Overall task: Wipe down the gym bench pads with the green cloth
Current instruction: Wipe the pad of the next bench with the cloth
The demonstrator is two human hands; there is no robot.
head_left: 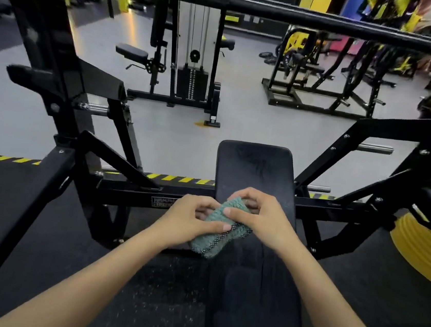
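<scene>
cloth: I see the green cloth (pixel 215 237) folded, long axis near-left to far-right | grip: left hand (pixel 192 218) and right hand (pixel 263 220) both pinch it, fingers curled | target: far bench pad (pixel 254 167) straight ahead, right hand nearer

At eight o'clock from the bench pad (pixel 253 173), a plate (pixel 163 202) on the frame crossbar (pixel 125 190) reads partly "HAMM…" over "TREN…".

Forearms forward; left hand (pixel 189 218) and right hand (pixel 264 217) together, gripping green cloth (pixel 211 245) (fingers (pixel 248 193) curled)
</scene>
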